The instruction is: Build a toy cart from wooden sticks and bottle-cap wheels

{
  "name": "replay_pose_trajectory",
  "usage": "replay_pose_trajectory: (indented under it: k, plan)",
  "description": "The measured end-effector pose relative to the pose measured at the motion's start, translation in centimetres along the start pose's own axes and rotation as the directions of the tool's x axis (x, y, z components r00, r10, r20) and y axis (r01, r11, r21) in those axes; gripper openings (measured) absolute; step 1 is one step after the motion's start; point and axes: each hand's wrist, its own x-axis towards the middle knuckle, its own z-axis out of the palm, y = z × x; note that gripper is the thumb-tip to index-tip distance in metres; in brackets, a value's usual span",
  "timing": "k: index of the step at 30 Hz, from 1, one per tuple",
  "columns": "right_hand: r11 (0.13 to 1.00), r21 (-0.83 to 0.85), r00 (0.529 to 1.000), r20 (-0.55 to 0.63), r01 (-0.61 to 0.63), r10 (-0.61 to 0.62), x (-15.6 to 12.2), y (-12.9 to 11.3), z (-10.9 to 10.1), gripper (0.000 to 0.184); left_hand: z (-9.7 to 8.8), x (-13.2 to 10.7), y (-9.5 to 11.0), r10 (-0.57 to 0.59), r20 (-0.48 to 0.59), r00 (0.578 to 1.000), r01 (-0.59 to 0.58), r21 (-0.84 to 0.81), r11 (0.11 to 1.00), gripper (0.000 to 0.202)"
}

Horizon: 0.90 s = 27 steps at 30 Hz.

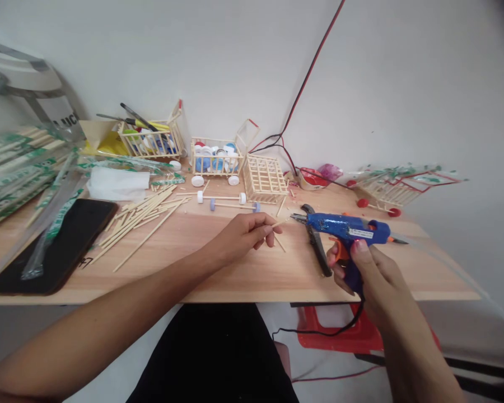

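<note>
Nearest us, our right grip (378,271) curls snugly round a blue plastic glue gun (338,226). Just beyond, above the pale wooden tabletop (243,285), our left grip (247,238) pinches a thin wooden stick (283,221), its long axis running rightward toward the gun's metal nozzle (299,218); whether they touch, we cannot tell. Farther off lie two wheeled wooden axles (222,197) and a latticed wooden basket (265,178).

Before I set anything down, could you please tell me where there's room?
The tabletop is bare along its front edge, between the left hand and the pliers. Another patch lies right of the right hand and glue gun, nearer than the red-wheeled cart. The left is crowded with the phone, loose sticks and plastic packaging; the back, with stick baskets.
</note>
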Motion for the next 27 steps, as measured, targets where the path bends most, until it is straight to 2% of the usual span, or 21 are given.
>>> replay_pose_trajectory:
  k: [7, 12, 22, 27]
  plan:
    - [0.999, -0.036, 1.000, -0.001, 0.017, -0.017, 0.12, 0.07, -0.18, 0.043, -0.11, 0.16, -0.46, 0.046, 0.017, 0.999, -0.046, -0.023, 0.999, 0.024]
    - [0.999, -0.044, 1.000, -0.020, 0.012, -0.013, -0.10, 0.19, -0.29, 0.042, -0.14, 0.25, -0.58, 0.041, -0.023, 0.999, -0.043, -0.090, 0.995, 0.023]
    - [0.996, -0.056, 0.997, -0.026, 0.069, -0.071, -0.43, 0.30, -0.57, 0.036, -0.11, 0.18, -0.46, 0.018, -0.026, 0.999, -0.020, -0.055, 0.998, 0.020]
    - [0.999, -0.022, 0.999, -0.007, 0.046, -0.046, -0.28, 0.17, -0.61, 0.036, -0.10, 0.08, -0.18, 0.026, -0.014, 1.000, -0.026, -0.008, 1.000, 0.019]
